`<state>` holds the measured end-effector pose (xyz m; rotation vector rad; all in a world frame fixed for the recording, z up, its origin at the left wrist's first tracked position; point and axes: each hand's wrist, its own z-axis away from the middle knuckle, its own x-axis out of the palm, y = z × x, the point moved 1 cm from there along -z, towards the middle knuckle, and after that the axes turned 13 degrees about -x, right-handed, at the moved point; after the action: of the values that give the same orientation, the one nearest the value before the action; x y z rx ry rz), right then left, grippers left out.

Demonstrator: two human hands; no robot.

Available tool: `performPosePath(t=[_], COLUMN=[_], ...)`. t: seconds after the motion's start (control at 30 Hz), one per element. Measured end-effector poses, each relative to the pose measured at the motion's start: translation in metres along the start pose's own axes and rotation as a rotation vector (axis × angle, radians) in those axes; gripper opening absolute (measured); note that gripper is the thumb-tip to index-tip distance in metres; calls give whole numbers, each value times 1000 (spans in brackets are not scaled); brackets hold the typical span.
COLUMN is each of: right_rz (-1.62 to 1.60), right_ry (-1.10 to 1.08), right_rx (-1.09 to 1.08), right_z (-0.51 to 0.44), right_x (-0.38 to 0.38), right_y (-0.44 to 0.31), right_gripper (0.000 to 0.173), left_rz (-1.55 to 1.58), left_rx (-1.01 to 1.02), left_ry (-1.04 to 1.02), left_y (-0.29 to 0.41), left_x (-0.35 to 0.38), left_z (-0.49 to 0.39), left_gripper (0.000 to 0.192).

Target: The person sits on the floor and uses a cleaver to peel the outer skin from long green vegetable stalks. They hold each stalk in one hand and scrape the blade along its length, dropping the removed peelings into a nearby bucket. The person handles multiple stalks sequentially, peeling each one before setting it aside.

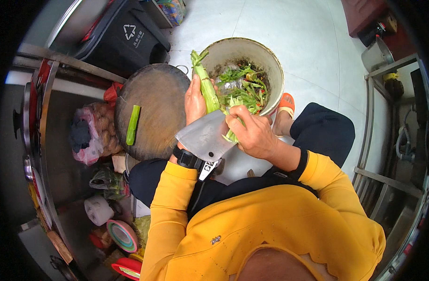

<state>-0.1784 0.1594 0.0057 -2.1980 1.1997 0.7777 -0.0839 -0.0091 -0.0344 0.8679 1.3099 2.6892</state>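
My left hand point(195, 102) grips a long green vegetable stalk, probably celtuce point(205, 82), tilted over the near left rim of a pale bucket point(219, 49). My right hand point(255, 131) holds a metal cleaver point(205, 135), its broad blade pointing left across my left wrist. Pale green peel strips point(232, 136) hang by the right fingers and against the blade. The cleaver's handle is hidden in the hand. Leafy scraps and peelings point(246, 89) lie inside the bucket. To the left, a peeled green stalk piece point(133, 125) rests on a round wooden chopping board point(162, 102).
A dark wheeled bin point(123, 38) stands beyond the board. On the left, a bag of round brown produce point(104, 123), a plastic bag of greens point(111, 182) and stacked colored baskets point(122, 236) sit by my leg. Metal racks point(388, 181) line the right; an orange slipper point(286, 102) is beside the bucket.
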Motion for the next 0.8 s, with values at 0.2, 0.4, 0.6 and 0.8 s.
performPosePath(t=[0.2, 0.4, 0.6, 0.8], right_rz=[51, 67, 108, 74], right_ry=[-10, -19, 25, -68], right_rx=[-9, -15, 32, 162], right_z=[2, 2, -3, -9], right_x=[3, 7, 13, 11], right_y=[-3, 0, 4, 6], right_gripper=[22, 37, 46, 66], left_rz=[-32, 10, 10, 113], left_rx=[43, 37, -27, 31], left_ry=[-49, 43, 30, -91], left_y=[0, 4, 1, -10], left_x=[-4, 6, 3, -2], left_z=[4, 13, 23, 18], left_gripper=[50, 44, 40, 31])
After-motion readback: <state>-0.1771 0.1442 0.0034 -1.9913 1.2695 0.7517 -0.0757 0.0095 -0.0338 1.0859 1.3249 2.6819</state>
